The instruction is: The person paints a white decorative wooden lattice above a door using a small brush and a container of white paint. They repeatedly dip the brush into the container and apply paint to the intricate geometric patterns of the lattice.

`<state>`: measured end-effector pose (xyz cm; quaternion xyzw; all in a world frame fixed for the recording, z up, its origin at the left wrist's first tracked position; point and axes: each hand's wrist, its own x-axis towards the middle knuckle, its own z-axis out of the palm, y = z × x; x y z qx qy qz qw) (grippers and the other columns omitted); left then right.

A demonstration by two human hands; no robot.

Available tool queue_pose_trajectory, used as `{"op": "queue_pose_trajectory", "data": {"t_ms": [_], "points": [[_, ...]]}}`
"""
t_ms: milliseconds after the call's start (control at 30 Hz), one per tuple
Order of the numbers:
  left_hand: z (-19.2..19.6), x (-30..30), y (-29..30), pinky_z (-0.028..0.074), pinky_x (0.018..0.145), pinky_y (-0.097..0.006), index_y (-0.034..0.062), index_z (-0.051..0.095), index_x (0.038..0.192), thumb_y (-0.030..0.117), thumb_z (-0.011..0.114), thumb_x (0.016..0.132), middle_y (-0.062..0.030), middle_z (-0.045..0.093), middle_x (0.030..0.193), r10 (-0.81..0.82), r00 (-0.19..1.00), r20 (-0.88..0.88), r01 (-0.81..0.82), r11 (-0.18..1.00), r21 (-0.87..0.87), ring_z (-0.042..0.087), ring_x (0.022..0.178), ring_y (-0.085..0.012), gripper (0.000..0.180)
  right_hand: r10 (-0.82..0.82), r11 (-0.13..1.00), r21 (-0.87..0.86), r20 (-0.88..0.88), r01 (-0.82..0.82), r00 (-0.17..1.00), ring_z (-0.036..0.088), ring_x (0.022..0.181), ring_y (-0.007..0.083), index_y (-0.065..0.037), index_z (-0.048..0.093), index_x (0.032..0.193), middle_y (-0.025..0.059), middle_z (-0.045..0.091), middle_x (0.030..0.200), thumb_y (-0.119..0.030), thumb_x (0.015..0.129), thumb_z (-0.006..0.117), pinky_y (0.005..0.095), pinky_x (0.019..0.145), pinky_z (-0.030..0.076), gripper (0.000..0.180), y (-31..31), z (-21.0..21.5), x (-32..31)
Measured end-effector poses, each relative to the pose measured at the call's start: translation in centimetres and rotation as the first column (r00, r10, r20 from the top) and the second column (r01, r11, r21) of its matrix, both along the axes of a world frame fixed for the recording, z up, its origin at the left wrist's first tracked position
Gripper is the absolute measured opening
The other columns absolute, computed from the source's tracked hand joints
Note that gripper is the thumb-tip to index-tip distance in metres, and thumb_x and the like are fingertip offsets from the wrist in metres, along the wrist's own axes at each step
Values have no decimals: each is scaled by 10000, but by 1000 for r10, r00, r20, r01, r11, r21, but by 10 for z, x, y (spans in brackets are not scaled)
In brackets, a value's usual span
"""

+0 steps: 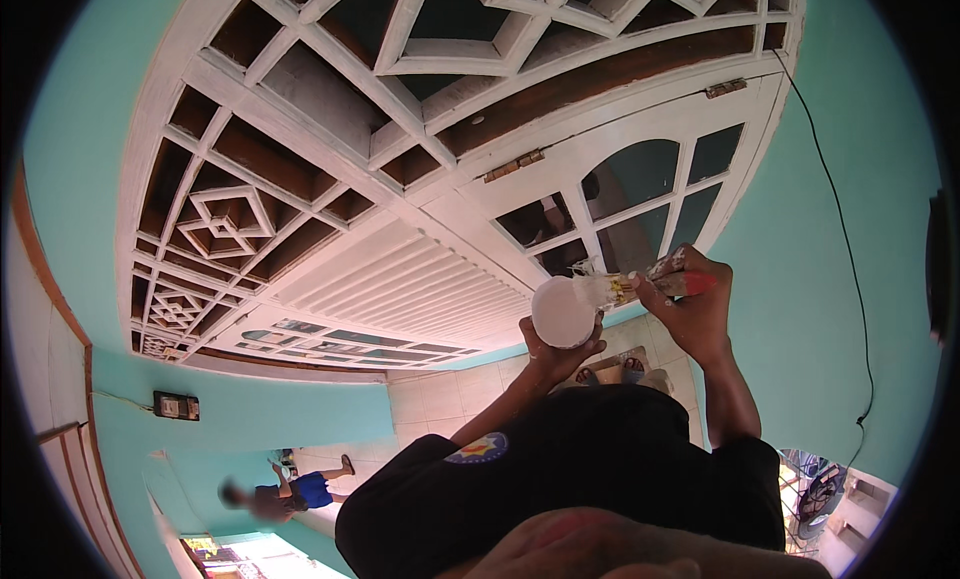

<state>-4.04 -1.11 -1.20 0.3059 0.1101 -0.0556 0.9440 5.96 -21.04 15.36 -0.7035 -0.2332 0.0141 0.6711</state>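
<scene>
White round container (562, 312), its pale circular face turned toward us, sits raised in front of a white door with glass panes (640, 204). Our left hand (558, 354) cups it from below, fingers wrapped up around its rim and closed on it. Just to its right, our right hand (695, 304) is clamped around a paint-spattered tool handle (668, 275) with a red patch near the grip; its pale, bristly tip (598, 284) touches the container's upper right edge. Both our forearms rise from our dark shirt (590, 479), which carries a small round badge. Above us spreads a white lattice panel (330, 129) over brown wood, set in a turquoise wall (830, 229). A thin black cable (845, 249) runs down that wall. Far off at lower left, another person in blue shorts (300, 491) is on a tiled floor.
</scene>
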Motion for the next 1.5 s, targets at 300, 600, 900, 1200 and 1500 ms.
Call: {"op": "queue_pose_trajectory", "data": {"t_ms": [300,600,900,1200,1500], "points": [[-9,6,7,426,806,-481,156,422,1304,410,578,873,-102,522,1106,-52,992,116,79,966,-247,517,1028,-267,524,-23,999,23,30,22,999,617,654,92,23,630,796,73,666,726,-109,821,811,258,581,496,225,1,-6,14],[11,24,-10,371,730,-423,132,509,1220,685,360,790,-168,524,1050,-57,998,-33,42,934,-356,493,826,-299,716,-160,987,0,79,160,984,597,654,71,26,621,779,49,649,720,-99,832,800,242,571,485,225,-9,-15,16],[14,30,-11,376,742,-437,125,513,1217,684,344,797,-172,526,1021,-96,995,6,92,934,-346,487,751,-297,720,-199,980,19,-25,200,980,581,630,66,10,590,756,50,636,700,-103,818,818,242,549,472,262,-13,-15,17],[34,27,-4,386,696,-413,130,502,1240,707,334,804,-169,530,1007,-34,996,-78,16,975,-221,480,717,-275,743,-123,992,22,-3,123,992,556,614,54,-22,523,731,32,604,661,-110,792,843,237,538,465,338,-3,-18,25],[33,25,0,395,693,-405,122,479,1271,748,352,788,-154,535,992,50,997,-67,-54,996,-65,496,726,-267,801,-63,997,37,-1,63,998,580,602,53,-39,508,735,35,610,662,-118,793,843,228,506,468,349,6,-24,31]]}}
